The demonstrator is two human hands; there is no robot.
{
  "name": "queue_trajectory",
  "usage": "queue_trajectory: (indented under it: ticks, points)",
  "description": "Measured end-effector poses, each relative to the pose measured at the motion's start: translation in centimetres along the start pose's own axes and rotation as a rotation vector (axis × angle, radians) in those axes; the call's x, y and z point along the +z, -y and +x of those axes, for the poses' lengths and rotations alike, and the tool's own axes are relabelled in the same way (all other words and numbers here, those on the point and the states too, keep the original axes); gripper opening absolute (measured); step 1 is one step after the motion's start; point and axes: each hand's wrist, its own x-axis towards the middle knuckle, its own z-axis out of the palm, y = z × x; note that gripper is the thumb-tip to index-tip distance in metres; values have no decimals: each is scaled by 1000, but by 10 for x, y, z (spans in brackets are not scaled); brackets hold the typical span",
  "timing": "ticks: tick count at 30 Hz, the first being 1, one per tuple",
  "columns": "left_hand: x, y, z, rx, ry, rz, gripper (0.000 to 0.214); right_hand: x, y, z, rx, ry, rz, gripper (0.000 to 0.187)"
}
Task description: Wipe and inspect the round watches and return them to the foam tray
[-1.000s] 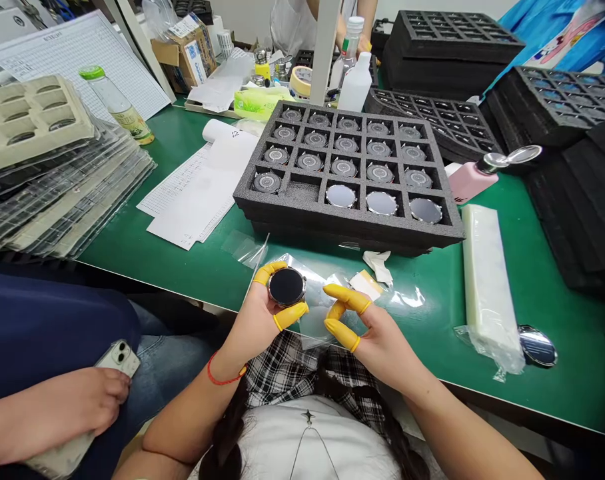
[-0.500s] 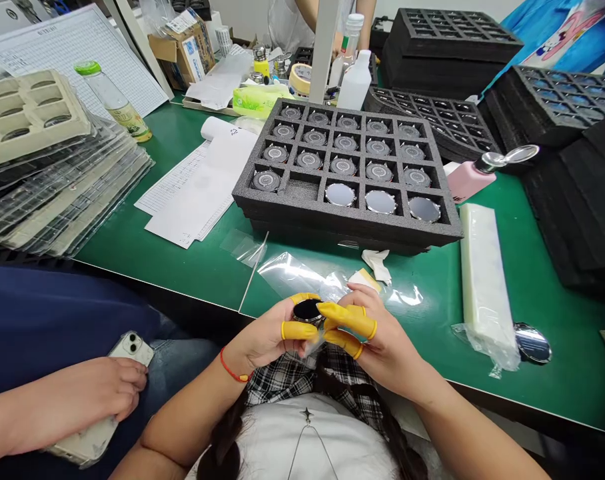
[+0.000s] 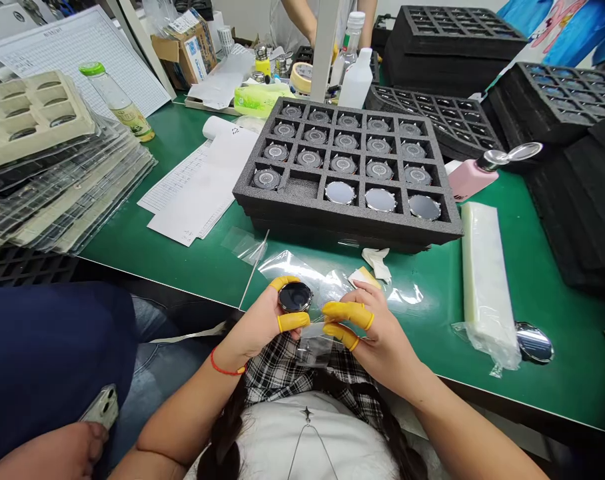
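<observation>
My left hand point(image 3: 262, 320), with yellow finger cots, pinches a round black-faced watch case point(image 3: 295, 297) between thumb and forefinger at the table's near edge. Just to its right, my right hand point(image 3: 370, 333), also in yellow cots, pinches a thin clear film point(image 3: 315, 340) that hangs below the watch case. Behind my hands stands a black foam tray point(image 3: 302, 190) with several watch cases in its cells and one bare cell in the front row.
Clear plastic bags point(image 3: 292, 270) and small wipes point(image 3: 377, 261) lie on the green mat point(image 3: 182, 260). A white wrapped block point(image 3: 485, 273) and a pink dispenser bottle point(image 3: 470, 179) are at the right. Papers point(image 3: 197, 193) and stacked trays point(image 3: 42, 167) are at the left. Another person's hand point(image 3: 57, 453) holds a phone at lower left.
My hands met over the watch case and then drew slightly apart; the right one now holds a clear film. The neighbour's hand with the phone dropped lower left.
</observation>
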Motion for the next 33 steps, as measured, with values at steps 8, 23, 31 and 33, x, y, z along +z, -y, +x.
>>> queue_trajectory:
  ticks: [8,23,31,33]
  points:
    - [2,-9,-2,36,-23,19,55,-3,3,-2,85,23,-18,12]
    - [-1,0,1,167,-187,175,60,-17,17,-7,33,-42,64,18]
    - [7,-3,-8,277,-46,438,55,-21,19,16,469,-78,490,15]
    - [9,-4,-9,303,-26,487,53,-16,15,22,601,-13,650,22]
